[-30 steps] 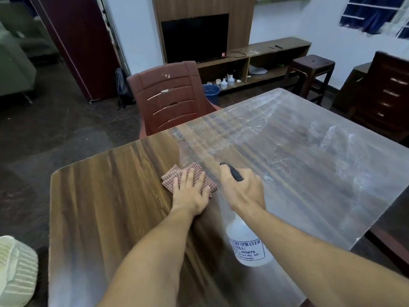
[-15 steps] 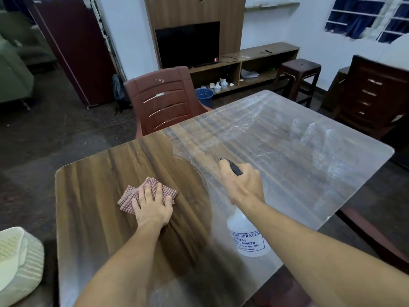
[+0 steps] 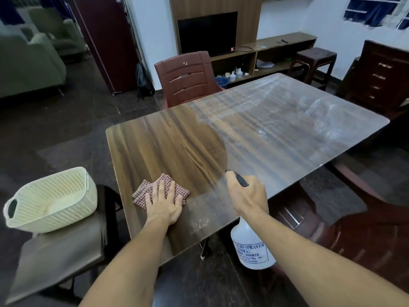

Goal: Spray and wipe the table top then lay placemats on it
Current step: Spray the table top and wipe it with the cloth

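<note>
The wooden table top (image 3: 177, 138) is dark and clean at its near left part and filmed with whitish smears over the right and far parts. A folded red checked cloth (image 3: 152, 189) lies near the table's front edge. My left hand (image 3: 164, 203) presses flat on the cloth with fingers straight. My right hand (image 3: 247, 197) grips the black trigger head of a white spray bottle (image 3: 252, 249), which hangs just off the table's front edge. No placemats are in view.
A cream woven basket (image 3: 51, 200) sits on a low stool (image 3: 59, 251) left of the table. A red-brown plastic chair (image 3: 186, 78) stands at the far side, dark chairs (image 3: 358, 229) at the right. Behind are a TV unit, a stool (image 3: 314, 58) and a sofa.
My left hand has slid the cloth leftward and then toward the front edge, widening the clean dark patch. My right hand with the bottle has come back to the table's front edge.
</note>
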